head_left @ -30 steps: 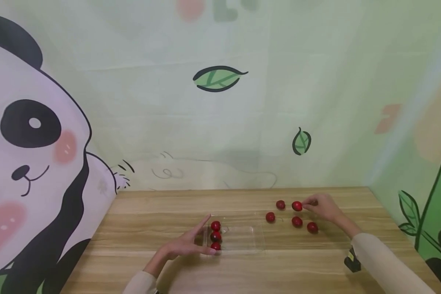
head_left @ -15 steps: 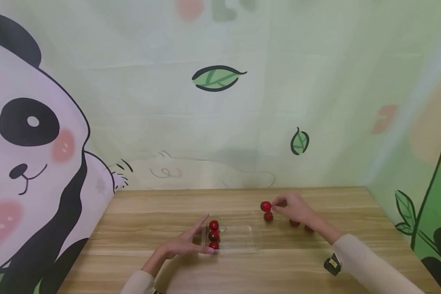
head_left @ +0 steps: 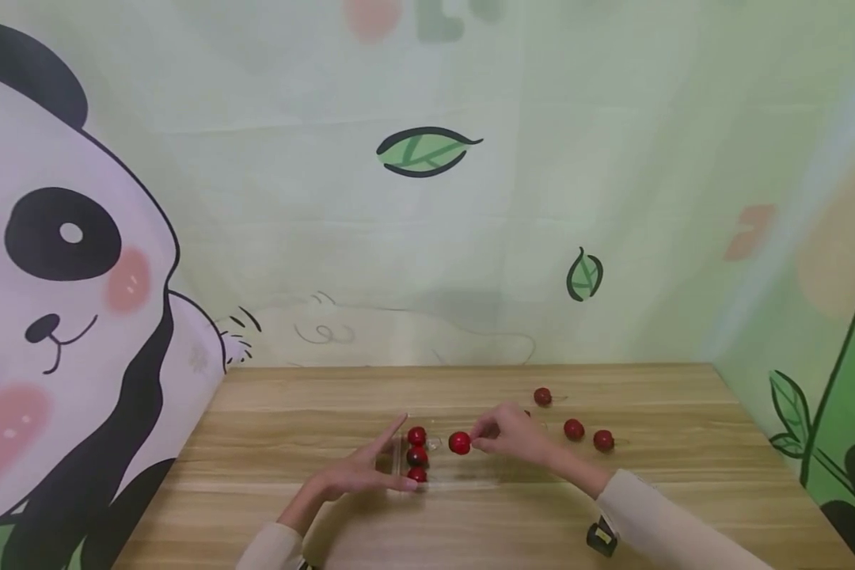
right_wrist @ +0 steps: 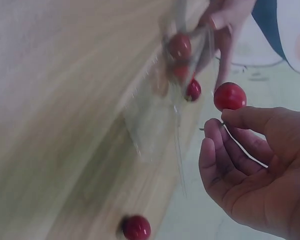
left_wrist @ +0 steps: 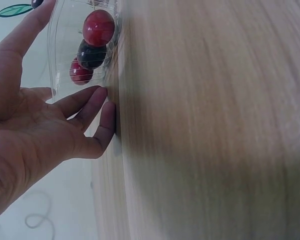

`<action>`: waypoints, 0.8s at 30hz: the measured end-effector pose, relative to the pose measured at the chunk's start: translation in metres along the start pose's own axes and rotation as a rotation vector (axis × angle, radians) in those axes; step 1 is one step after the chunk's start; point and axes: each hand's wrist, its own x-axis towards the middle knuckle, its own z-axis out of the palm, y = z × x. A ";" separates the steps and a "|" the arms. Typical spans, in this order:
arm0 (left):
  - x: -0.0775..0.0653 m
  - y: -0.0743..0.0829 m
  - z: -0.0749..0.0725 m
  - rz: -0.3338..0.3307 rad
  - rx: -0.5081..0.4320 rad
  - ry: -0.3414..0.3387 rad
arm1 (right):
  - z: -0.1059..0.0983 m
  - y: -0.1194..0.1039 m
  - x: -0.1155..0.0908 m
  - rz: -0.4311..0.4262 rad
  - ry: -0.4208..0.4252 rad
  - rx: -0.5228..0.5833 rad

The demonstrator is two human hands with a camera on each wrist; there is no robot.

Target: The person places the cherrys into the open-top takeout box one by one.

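A clear plastic box (left_wrist: 65, 30) lies on the table, its left end beside my left hand (head_left: 356, 471). That hand's thumb and index finger stretch along the two sides of this end, spread and nearly straight. Three cherries stand in a row inside: a red one (head_left: 416, 435), a darker one (head_left: 417, 456) and another red one (head_left: 416, 475), partly behind the thumb. Above the box, my right hand (head_left: 516, 435) pinches a cherry (head_left: 459, 442) by its stem between thumb and fingers, as the right wrist view (right_wrist: 230, 96) also shows.
Right of the box lie loose cherries: one at the back (head_left: 542, 396), two nearer (head_left: 573, 430) (head_left: 603, 440), and another mostly hidden behind the right hand. A printed cloth (head_left: 399, 237) hangs behind the wooden table (head_left: 292, 396).
My right hand has carried the pinched cherry left and nearer, from among the loose cherries to above the box. The left hand has stayed at the box's left end.
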 end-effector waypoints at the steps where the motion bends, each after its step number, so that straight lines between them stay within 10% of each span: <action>1: 0.000 0.000 0.000 0.000 0.000 0.001 | 0.004 -0.001 0.000 0.004 -0.012 0.004; 24: -0.001 0.001 0.000 -0.004 -0.001 0.005 | 0.051 -0.008 0.014 -0.051 -0.059 -0.076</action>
